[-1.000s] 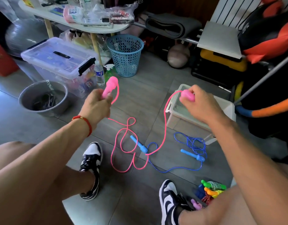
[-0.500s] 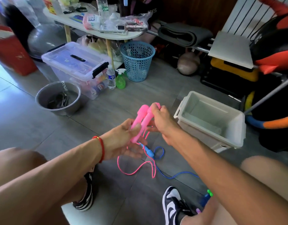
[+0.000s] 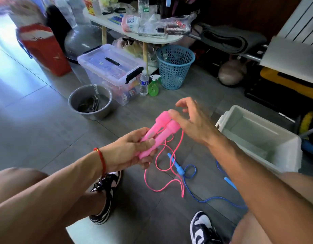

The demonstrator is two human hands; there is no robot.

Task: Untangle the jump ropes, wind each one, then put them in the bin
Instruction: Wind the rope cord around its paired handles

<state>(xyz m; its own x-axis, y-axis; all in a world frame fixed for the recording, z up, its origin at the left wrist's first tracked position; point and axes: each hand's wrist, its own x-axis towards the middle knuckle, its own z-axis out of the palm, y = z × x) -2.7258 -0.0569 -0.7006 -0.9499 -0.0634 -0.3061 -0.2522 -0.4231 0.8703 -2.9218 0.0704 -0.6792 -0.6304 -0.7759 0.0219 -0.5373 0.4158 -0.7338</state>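
The white bin (image 3: 284, 147) sat at your right. Your left hand (image 3: 131, 152) gripped both pink handles (image 3: 159, 132) together; your right hand (image 3: 192, 122) hovered loose-fingered at their tops. Pink cord (image 3: 162, 187) trailed across the blue rope (image 3: 191, 173).

Clutter on a grey tiled floor (image 3: 37, 120)

A metal bucket (image 3: 90, 102) stands near a clear lidded storage box (image 3: 111, 67); a water bottle (image 3: 143, 84) and green spray bottle (image 3: 154, 86) stand beside a blue mesh basket (image 3: 175, 66), under a white table (image 3: 152, 36).
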